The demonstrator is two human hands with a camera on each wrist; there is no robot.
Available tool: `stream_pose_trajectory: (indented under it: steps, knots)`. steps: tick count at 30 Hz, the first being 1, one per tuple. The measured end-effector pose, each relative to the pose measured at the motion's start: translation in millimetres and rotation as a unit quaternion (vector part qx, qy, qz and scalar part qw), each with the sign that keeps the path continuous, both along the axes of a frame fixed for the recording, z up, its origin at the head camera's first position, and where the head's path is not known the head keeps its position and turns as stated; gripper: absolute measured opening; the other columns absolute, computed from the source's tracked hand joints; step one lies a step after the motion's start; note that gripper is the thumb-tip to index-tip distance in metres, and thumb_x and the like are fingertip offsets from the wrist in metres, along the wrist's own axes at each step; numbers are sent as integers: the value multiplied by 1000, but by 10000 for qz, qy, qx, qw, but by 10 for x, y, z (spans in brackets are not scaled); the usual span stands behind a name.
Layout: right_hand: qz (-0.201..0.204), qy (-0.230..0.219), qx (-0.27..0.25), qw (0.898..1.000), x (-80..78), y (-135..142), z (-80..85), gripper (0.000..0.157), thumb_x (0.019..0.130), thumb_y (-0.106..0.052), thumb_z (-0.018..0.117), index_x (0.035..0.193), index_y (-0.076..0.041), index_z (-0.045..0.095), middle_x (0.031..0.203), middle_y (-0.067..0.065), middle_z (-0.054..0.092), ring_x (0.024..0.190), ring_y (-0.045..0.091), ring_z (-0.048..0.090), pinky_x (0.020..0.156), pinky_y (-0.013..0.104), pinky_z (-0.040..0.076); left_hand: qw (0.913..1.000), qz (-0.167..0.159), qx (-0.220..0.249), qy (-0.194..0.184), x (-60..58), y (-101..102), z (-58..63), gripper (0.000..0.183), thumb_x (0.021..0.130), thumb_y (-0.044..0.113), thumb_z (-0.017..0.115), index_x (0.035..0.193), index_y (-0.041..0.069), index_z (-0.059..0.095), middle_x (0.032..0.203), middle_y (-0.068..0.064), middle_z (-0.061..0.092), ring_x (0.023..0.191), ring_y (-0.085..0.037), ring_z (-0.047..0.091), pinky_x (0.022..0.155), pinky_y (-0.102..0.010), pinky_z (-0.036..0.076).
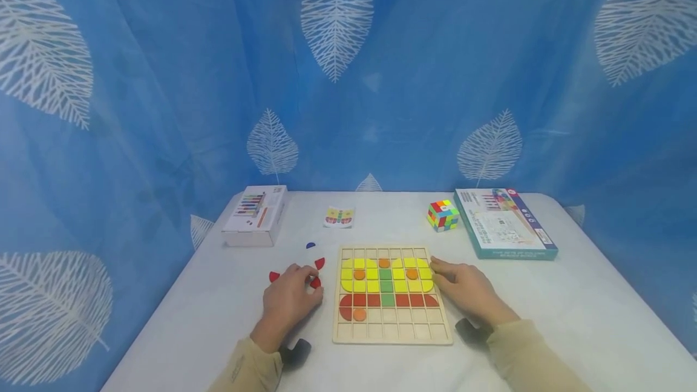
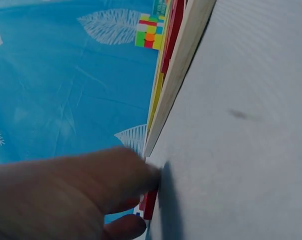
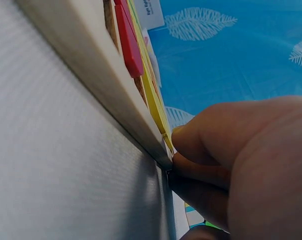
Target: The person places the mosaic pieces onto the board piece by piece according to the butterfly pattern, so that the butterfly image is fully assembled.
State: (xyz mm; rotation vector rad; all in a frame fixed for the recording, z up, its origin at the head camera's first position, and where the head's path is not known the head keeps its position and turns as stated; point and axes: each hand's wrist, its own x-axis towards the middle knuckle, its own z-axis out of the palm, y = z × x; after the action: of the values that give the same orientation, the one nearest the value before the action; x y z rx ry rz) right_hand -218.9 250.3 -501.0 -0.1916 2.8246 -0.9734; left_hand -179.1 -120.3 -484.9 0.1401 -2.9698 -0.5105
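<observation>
A wooden grid board [image 1: 400, 333] lies on the table, bearing yellow pieces [image 1: 373, 286], green squares [image 1: 386, 286], orange discs [image 1: 359, 315] and a row of red pieces [image 1: 402, 300]. To its left, my left hand [image 1: 290, 298] has thumb and index finger at either side of a red quarter-circle piece [image 1: 316, 283], also visible between the fingers in the left wrist view [image 2: 150, 204]. Two more red quarter-circle pieces [image 1: 320, 263] lie close around that hand. My right hand [image 1: 469, 288] grips the board's right edge, thumb on top and fingers against the side [image 3: 191, 165].
A small dark blue piece [image 1: 310, 245] lies beyond the red ones. Farther back are a white box [image 1: 256, 216], a picture card [image 1: 339, 218] with a similar coloured pattern, a puzzle cube [image 1: 443, 216] and a flat teal-edged box [image 1: 506, 225]. A blue leaf-patterned curtain [image 1: 381, 107] hangs behind.
</observation>
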Motion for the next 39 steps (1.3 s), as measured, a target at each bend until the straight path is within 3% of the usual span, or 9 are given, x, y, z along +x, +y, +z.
stream_pose_trajectory:
  steps: [5, 11, 14, 24, 27, 30, 35, 37, 39]
  knots:
    - [-7, -49, 16, 10000, 18, -1, -26, 56, 100, -46, 62, 150, -22, 55, 159, -5, 47, 151, 41, 33, 116, 67, 30, 10000, -3, 11, -12, 20, -4, -15, 32, 81, 29, 88, 108, 17, 77, 92, 1, 67, 78, -11, 61, 66, -30, 55]
    - [20, 21, 36, 10000, 25, -1, -28, 55, 100, -44, 63, 149, -21, 55, 158, -4, 48, 151, 41, 34, 116, 67, 29, 9998, 163, -37, 115, 7, -1, -22, 30, 79, 27, 89, 106, 18, 79, 97, -1, 72, 90, -19, 69, 72, -36, 59]
    - [31, 72, 50, 10000, 23, 3, -30, 55, 100, -43, 62, 149, -20, 55, 158, -3, 48, 150, 41, 34, 116, 67, 30, 9998, 96, -45, 167, 0, 8, -27, 26, 79, 26, 89, 102, 18, 80, 98, 0, 73, 95, -20, 70, 76, -37, 60]
    - [45, 207, 75, 9997, -1, 16, -47, 53, 100, -42, 62, 148, -19, 57, 157, -4, 49, 149, 42, 36, 115, 67, 31, 9993, -187, -48, 335, -7, 40, -38, 26, 80, 29, 89, 103, 19, 80, 96, 1, 72, 88, -16, 68, 71, -31, 58]
    - [39, 177, 48, 9998, 3, 11, -45, 52, 100, -41, 63, 148, -19, 57, 157, -4, 49, 150, 42, 35, 115, 67, 31, 9973, -530, 148, 478, 40, 104, -3, 21, 82, 31, 86, 101, 24, 80, 96, 6, 71, 82, -9, 64, 67, -26, 53]
    - [53, 151, 12, 9999, 7, 1, -41, 53, 101, -41, 62, 148, -20, 57, 158, -3, 48, 150, 42, 35, 116, 67, 30, 9892, -1289, 397, 575, 138, 251, 35, 18, 84, 33, 83, 101, 30, 80, 96, 14, 69, 75, -3, 56, 64, -21, 47]
    - [87, 171, -10, 9998, -6, 1, -34, 53, 101, -42, 62, 148, -20, 56, 158, -4, 48, 150, 41, 36, 116, 66, 30, 9552, -2866, 402, 614, 298, 515, 36, 16, 87, 34, 81, 103, 33, 82, 86, 19, 63, 70, 3, 51, 61, -15, 42]
    - [76, 190, -1, 9998, -12, 5, -32, 52, 101, -42, 62, 148, -21, 56, 158, -4, 48, 150, 41, 36, 116, 66, 30, 9456, -3178, 191, 672, 319, 575, 16, 13, 88, 32, 79, 101, 35, 82, 85, 21, 63, 70, 5, 52, 60, -13, 41]
    - [65, 203, 11, 9998, -15, 7, -31, 52, 101, -43, 62, 148, -21, 57, 158, -4, 48, 150, 41, 36, 116, 66, 30, 9419, -3275, -48, 744, 319, 611, -6, 13, 89, 32, 79, 101, 37, 82, 87, 22, 65, 73, 6, 54, 61, -12, 40]
